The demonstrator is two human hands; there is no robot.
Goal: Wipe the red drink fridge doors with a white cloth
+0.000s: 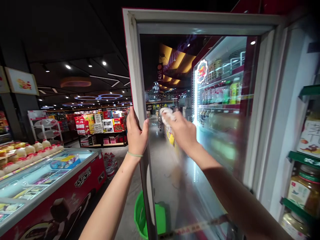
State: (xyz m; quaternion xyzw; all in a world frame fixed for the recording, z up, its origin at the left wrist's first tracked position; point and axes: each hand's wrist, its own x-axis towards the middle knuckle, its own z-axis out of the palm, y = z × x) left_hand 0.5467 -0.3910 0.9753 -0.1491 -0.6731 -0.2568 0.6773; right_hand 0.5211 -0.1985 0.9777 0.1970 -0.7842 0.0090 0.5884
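Observation:
A tall glass cooler door stands swung open in front of me, its white frame edge facing me. My left hand is wrapped round that frame edge at mid height, with a thin band on the wrist. My right hand is closed on a white cloth and presses it against the inner side of the glass pane, which looks fogged in its lower part.
A green bucket sits on the floor below the door. To the left stands a red chest freezer with bottles on top. Cooler shelves with jars and bottles are at the right. Store shelving lies further back.

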